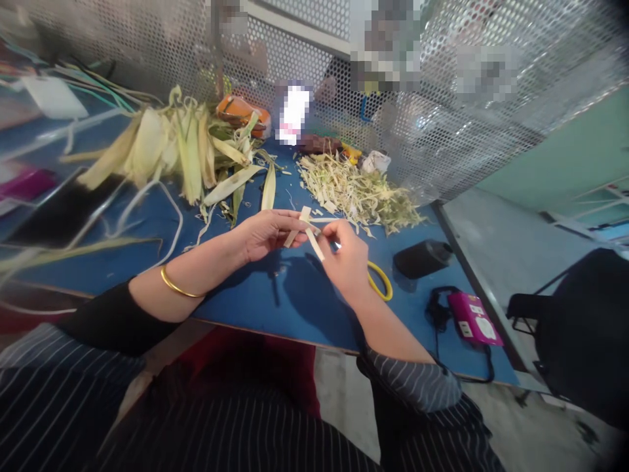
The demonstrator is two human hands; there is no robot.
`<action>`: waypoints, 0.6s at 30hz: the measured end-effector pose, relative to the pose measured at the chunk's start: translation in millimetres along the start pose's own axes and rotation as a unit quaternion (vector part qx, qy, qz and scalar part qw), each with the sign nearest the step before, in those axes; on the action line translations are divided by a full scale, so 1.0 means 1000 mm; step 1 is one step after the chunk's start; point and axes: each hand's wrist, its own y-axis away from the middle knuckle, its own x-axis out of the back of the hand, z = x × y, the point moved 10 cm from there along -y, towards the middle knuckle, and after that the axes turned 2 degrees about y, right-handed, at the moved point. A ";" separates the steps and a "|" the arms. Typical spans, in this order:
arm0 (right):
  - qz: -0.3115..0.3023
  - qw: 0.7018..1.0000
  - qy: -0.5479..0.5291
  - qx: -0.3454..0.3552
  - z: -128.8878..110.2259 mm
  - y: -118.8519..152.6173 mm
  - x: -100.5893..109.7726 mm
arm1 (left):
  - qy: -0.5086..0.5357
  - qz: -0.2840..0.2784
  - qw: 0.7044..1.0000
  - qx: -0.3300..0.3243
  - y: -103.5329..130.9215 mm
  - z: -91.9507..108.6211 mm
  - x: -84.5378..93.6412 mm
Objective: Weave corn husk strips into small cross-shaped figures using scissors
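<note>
Pale corn husk strips (314, 244) cross one another between my two hands above the blue table. My left hand (272, 235) pinches them near the crossing, thumb on top and fingers beneath. From the other side my right hand (346, 259) closes its thumb and finger on the same strips; its fingertips are partly hidden. Just behind the right wrist lies a yellow loop-shaped handle (381, 282), the rest of it out of sight under the hand. Beyond my hands a heap of shredded husk scraps (354, 190) is spread on the table.
Whole corn husks (189, 147) are piled at the back left, near an orange packet (246, 115). A black spool (422, 259) and a magenta box (474, 319) with a black cord lie on the right. A perforated metal panel (295, 39) borders the back. A black chair (584, 334) stands right.
</note>
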 end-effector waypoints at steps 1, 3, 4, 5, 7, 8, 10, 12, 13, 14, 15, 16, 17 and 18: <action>-0.008 1.000 0.003 0.006 -0.001 0.000 -0.002 | -0.003 0.002 1.000 -0.003 0.000 0.000 0.000; -0.015 1.000 0.016 0.015 -0.001 0.001 -0.005 | -0.015 0.013 1.000 -0.016 0.000 0.002 0.003; -0.017 0.999 0.027 0.018 0.000 0.001 -0.007 | -0.024 0.020 0.999 -0.024 0.000 0.003 0.004; -0.019 0.999 0.039 0.023 -0.001 0.002 -0.008 | -0.032 0.027 0.999 -0.034 0.000 0.004 0.005; -0.014 0.997 0.064 0.052 -0.006 0.001 -0.008 | -0.046 0.046 0.996 -0.054 0.001 0.008 0.008; -0.009 0.994 0.073 0.076 -0.010 0.001 -0.007 | -0.052 0.055 0.995 -0.063 0.002 0.010 0.009; 0.003 0.987 0.087 0.132 -0.022 0.002 -0.004 | -0.058 0.073 0.993 -0.076 0.003 0.013 0.011; 0.006 0.977 0.101 0.185 -0.035 0.005 -0.001 | -0.060 0.082 0.991 -0.084 0.005 0.014 0.010; 0.003 0.972 0.110 0.206 -0.040 0.006 0.000 | -0.063 0.081 0.991 -0.090 0.005 0.015 0.009; -0.003 0.968 0.119 0.223 -0.044 0.007 -0.001 | -0.069 0.076 0.990 -0.097 0.006 0.015 0.007; -0.010 0.964 0.125 0.236 -0.047 0.009 -0.001 | -0.077 0.070 0.989 -0.103 0.007 0.016 0.005; -0.015 0.961 0.129 0.243 -0.048 0.010 -0.002 | -0.088 0.063 0.988 -0.109 0.007 0.016 0.002; -0.013 0.962 0.126 0.243 -0.049 0.010 -0.001 | -0.098 0.055 0.987 -0.111 0.008 0.015 0.000; -0.006 0.965 0.118 0.235 -0.047 0.009 0.001 | -0.108 0.048 0.987 -0.110 0.008 0.014 -0.003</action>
